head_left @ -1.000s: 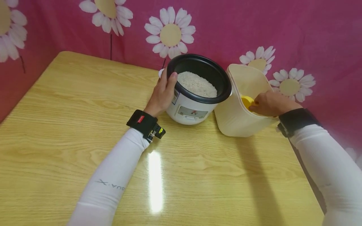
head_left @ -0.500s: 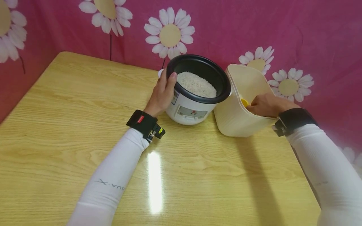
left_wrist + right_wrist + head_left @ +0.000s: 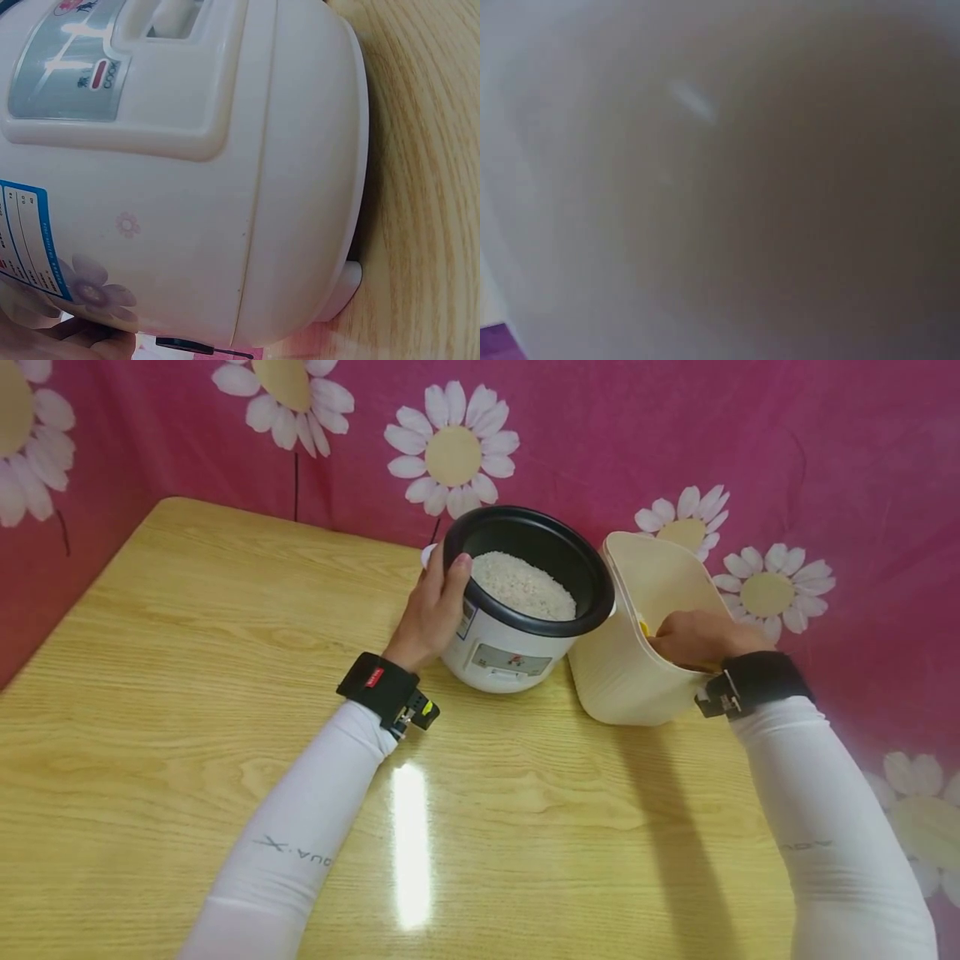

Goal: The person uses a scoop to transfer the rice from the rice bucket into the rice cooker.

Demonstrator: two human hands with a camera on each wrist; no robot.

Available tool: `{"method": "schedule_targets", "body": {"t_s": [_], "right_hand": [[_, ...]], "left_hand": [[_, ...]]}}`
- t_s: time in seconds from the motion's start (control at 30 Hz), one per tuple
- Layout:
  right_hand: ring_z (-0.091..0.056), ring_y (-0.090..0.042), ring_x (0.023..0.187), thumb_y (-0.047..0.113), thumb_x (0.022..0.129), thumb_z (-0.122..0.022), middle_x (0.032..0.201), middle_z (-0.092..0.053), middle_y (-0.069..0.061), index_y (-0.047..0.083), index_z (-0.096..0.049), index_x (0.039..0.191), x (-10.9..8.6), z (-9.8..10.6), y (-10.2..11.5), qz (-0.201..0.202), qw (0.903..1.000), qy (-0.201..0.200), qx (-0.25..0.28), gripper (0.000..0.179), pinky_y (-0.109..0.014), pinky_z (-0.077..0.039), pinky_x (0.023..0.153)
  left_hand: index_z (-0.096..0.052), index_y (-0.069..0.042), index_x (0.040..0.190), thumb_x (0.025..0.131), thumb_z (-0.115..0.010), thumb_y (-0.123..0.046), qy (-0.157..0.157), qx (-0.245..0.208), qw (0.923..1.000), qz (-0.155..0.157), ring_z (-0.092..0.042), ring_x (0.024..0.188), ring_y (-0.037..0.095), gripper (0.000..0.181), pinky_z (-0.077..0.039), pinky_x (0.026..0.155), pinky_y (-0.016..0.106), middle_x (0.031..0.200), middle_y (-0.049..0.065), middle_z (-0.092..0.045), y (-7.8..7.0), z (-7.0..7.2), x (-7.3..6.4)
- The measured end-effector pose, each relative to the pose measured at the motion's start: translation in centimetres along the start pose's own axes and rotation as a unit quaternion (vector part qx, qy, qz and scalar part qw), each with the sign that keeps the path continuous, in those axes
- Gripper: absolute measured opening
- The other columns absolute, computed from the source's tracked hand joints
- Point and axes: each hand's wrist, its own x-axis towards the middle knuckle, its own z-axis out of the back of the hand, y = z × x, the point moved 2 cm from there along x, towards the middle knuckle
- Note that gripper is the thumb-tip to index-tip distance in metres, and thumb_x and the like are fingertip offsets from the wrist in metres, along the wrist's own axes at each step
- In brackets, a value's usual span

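A white rice cooker [image 3: 491,664] stands tilted toward me in the head view, its black inner pot [image 3: 570,560] holding white rice [image 3: 521,585]. My left hand [image 3: 431,610] grips the cooker's left side, thumb over the dark rim; the left wrist view shows the cooker's body [image 3: 187,225] up close with the hand [image 3: 67,341] at its lower left. Inside a cream bin [image 3: 615,681] to the right, my right hand [image 3: 693,637] holds a yellow scoop [image 3: 644,627], of which only a sliver shows past the fingers. Blurred bin wall [image 3: 592,187] fills the right wrist view.
Cooker and bin stand side by side at the back of the wooden table [image 3: 225,693]. Close behind hangs a pink cloth [image 3: 585,435] printed with large daisies. The bin's near rim [image 3: 667,662] lies under the right wrist.
My right hand has moved a little left and deeper into the bin, and the yellow scoop has sunk mostly out of sight. The left hand and cooker stay put.
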Motion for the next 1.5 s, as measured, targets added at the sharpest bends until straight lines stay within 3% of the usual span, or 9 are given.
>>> {"method": "schedule_targets", "body": {"t_s": [0.17,0.5,1.07,1.33,1.5], "right_hand": [[-0.060,-0.020,0.075,0.036,0.106,-0.044,0.078,-0.069,0.000,0.012,-0.077,0.086,0.5,-0.7,-0.2,0.028,0.9984,-0.038,-0.031,0.045,-0.034,-0.044,0.068],[-0.061,-0.023,0.080,0.027,0.105,-0.046,0.087,-0.072,-0.007,0.006,-0.076,0.097,0.8,-1.3,-0.5,0.041,0.9973,-0.059,-0.013,0.037,-0.035,-0.045,0.072],[-0.061,-0.026,0.086,0.032,0.105,-0.045,0.094,-0.070,-0.010,0.005,-0.073,0.110,0.4,-1.5,-0.6,0.020,0.9985,-0.041,0.031,0.040,-0.039,-0.047,0.076],[-0.061,-0.027,0.090,0.033,0.106,-0.045,0.096,-0.069,-0.010,0.006,-0.073,0.108,0.4,-1.6,-0.6,0.014,0.9986,-0.040,0.033,0.039,-0.040,-0.047,0.078],[-0.059,-0.027,0.087,0.028,0.106,-0.043,0.093,-0.067,-0.011,0.006,-0.071,0.099,0.4,-1.5,-0.5,0.032,0.9981,-0.051,0.012,0.036,-0.039,-0.044,0.077]], "left_hand": [[-0.027,-0.021,0.160,0.109,-0.031,-0.048,-0.004,0.002,1.0000,-0.005,-0.041,0.147,0.029,0.059,-0.031,0.127,0.055,0.160,0.013,-0.041,0.0,-0.1,-0.1],[-0.026,-0.021,0.161,0.109,-0.031,-0.047,-0.001,0.001,0.9999,-0.016,-0.039,0.149,0.026,0.058,-0.029,0.129,0.053,0.163,0.012,-0.038,-0.1,-0.1,0.1],[-0.026,-0.023,0.161,0.109,-0.031,-0.047,0.000,0.009,0.9999,-0.007,-0.038,0.149,0.026,0.058,-0.028,0.129,0.054,0.162,0.011,-0.037,0.0,-0.1,0.2],[-0.024,-0.024,0.161,0.109,-0.030,-0.048,0.003,0.005,1.0000,-0.004,-0.038,0.149,0.026,0.058,-0.027,0.129,0.055,0.163,0.010,-0.037,0.1,-0.1,0.2],[-0.026,-0.024,0.161,0.109,-0.031,-0.046,-0.002,0.002,0.9999,-0.017,-0.037,0.151,0.025,0.057,-0.027,0.129,0.053,0.162,0.011,-0.038,0.0,-0.1,0.2]]}}
